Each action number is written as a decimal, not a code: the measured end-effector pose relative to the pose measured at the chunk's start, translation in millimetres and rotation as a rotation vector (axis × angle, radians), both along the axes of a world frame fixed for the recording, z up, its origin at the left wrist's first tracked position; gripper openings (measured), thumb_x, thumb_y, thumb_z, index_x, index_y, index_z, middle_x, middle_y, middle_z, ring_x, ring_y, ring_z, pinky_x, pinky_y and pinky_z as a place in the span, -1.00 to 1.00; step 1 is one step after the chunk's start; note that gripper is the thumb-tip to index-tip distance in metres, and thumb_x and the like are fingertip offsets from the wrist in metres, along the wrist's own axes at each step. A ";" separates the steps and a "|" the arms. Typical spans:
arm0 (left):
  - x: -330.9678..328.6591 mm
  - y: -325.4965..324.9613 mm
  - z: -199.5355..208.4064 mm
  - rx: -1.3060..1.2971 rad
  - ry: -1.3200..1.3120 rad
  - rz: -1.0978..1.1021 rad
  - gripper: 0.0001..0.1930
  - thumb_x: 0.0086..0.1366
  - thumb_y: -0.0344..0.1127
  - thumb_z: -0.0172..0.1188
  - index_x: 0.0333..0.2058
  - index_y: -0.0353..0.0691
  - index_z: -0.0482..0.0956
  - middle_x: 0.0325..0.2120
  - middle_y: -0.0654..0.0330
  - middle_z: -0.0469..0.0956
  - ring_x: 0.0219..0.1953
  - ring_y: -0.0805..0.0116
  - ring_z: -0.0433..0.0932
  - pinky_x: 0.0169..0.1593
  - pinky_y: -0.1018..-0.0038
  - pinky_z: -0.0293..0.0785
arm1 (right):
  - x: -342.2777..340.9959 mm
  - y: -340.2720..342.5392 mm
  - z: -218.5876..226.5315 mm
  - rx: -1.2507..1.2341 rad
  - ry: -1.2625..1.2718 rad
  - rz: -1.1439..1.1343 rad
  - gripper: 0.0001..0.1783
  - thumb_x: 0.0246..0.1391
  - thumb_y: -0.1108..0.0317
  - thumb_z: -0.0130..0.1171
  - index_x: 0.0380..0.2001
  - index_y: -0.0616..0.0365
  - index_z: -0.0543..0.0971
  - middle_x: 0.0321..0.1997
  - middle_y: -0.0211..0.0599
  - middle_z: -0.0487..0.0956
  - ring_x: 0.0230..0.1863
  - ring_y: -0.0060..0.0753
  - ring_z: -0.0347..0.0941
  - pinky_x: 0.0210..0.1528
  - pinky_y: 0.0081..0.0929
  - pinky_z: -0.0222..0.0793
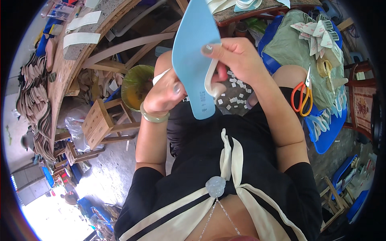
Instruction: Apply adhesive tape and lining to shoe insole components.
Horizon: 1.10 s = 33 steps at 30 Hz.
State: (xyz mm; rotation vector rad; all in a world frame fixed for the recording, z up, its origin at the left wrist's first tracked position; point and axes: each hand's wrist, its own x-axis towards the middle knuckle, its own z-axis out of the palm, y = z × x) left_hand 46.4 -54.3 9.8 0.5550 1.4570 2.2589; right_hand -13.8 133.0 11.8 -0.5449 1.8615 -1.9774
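Head view: both hands' grip holds the blue insole (pixel 193 52), seemingly pinching its white strip (pixel 210 76).

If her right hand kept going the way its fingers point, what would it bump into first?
The right hand points leftward, and its fingers already press the light blue insole. Past that, probably the left hand, though depth is unclear.

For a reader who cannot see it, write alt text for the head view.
Two bare hands hold a light blue shoe insole: right hand grips its edge, left hand steadies it. Orange-handled scissors lie to the right.
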 end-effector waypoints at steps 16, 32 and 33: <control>6.7 30.4 -8.7 0.156 -0.065 0.629 -0.47 0.33 -0.27 0.02 0.21 -0.28 0.14 -0.43 0.19 0.43 -0.35 0.38 0.47 0.03 0.25 0.41 | 37.8 17.2 -18.5 -0.033 0.290 -0.116 -0.64 0.16 0.52 0.00 0.05 0.19 0.46 -0.30 -0.35 0.59 -0.31 -0.69 0.44 -0.25 -0.70 0.37; 21.8 32.3 7.9 0.567 -0.003 0.614 -0.56 0.42 -0.02 -0.17 0.21 0.04 0.11 -0.57 0.36 0.24 -0.57 0.52 0.25 -0.22 0.34 0.36 | 72.2 16.3 -11.7 -0.014 0.281 -0.122 -0.80 -0.02 0.46 0.25 -0.27 0.24 0.66 -0.55 -0.39 0.52 -0.53 -0.69 0.33 -0.50 -0.74 0.18; 22.3 33.8 11.2 0.543 -0.014 0.659 -0.52 0.42 0.08 -0.25 0.21 0.03 0.11 -0.59 0.36 0.25 -0.60 0.51 0.24 -0.32 0.40 0.33 | 72.8 15.0 -11.6 -0.013 0.266 -0.117 -0.79 -0.01 0.46 0.24 -0.25 0.25 0.65 -0.54 -0.39 0.52 -0.52 -0.69 0.34 -0.49 -0.73 0.19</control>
